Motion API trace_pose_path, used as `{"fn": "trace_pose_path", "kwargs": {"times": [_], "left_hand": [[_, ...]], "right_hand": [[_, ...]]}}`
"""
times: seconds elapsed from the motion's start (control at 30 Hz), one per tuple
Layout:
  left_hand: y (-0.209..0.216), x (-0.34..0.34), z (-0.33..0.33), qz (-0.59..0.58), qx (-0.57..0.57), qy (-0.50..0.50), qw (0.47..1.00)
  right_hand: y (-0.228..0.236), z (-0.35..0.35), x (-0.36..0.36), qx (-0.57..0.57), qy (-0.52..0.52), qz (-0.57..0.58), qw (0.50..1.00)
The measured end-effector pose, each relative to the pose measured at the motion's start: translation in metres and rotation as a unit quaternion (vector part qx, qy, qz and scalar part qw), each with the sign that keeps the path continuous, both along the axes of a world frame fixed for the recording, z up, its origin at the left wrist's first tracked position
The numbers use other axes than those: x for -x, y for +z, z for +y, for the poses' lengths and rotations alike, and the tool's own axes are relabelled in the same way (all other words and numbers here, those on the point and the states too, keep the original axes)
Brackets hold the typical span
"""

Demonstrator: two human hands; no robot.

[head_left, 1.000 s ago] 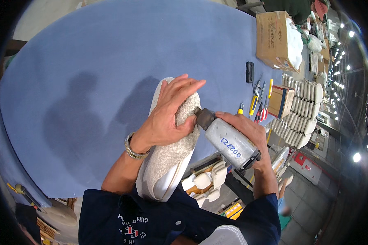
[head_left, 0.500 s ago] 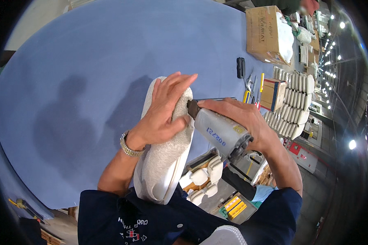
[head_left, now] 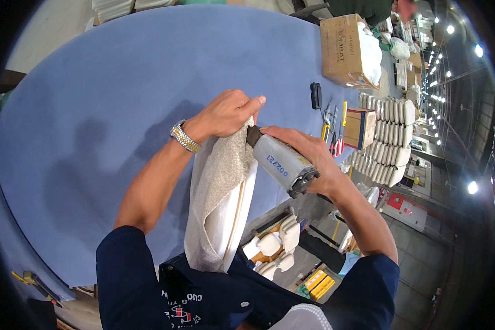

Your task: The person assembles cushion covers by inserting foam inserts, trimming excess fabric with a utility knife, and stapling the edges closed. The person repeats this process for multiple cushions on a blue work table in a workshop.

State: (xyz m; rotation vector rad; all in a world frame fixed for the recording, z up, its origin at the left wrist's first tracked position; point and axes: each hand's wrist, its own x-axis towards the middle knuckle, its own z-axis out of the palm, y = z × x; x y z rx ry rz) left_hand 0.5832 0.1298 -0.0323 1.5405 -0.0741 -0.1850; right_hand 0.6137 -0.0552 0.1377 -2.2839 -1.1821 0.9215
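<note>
Fabric (head_left: 220,165) drapes a white pad (head_left: 225,220); at the pad's far end, left fingers (head_left: 249,108) pinch fabric; to its right, right fingers (head_left: 286,133) clasp a gray tool (head_left: 283,162).

You've got beige-grey fabric (head_left: 223,170), coarse flecked weave. Your pad (head_left: 222,223): white, tan line along the edge. Your tool (head_left: 280,159): silver-grey body, blackish nose and back end, blue marking. Your watch (head_left: 185,136): silver and gold, two-tone band. Your shirt (head_left: 129,275): navy, white-and-red chest print. Your surface (head_left: 132,71): plain blue, darker in shadow. Carton (head_left: 340,55): brown, dark lettering, white filling (head_left: 370,55). Case (head_left: 316,96): black. Scissors (head_left: 339,147): red handles. Small box (head_left: 355,131): tan-brown, dark blue edging. Cushions (head_left: 388,140) to your right: cream. Crate (head_left: 319,285): yellow.
</note>
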Motion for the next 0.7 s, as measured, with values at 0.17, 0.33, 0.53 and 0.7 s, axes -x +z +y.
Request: {"fn": "trace_pose_path", "kwargs": {"times": [0.17, 0.33, 0.53, 0.7], "left_hand": [[0.001, -0.003, -0.001, 0.012, -0.006, -0.008, 1.0], [-0.002, -0.003, -0.003, 0.018, -0.007, 0.017, 1.0], [-0.001, -0.004, -0.001, 0.019, -0.009, 0.013, 1.0], [-0.009, 0.009, 0.005, 0.034, 0.038, 0.052, 0.997]], "right_hand": [[0.004, 0.006, -0.006, 0.047, 0.013, -0.006, 0.999], [0.003, 0.013, -0.009, 0.055, 0.015, -0.001, 0.998], [-0.002, 0.011, -0.012, 0.03, 0.018, -0.021, 0.999], [-0.001, 0.017, -0.006, -0.008, 0.037, -0.096, 0.995]]}}
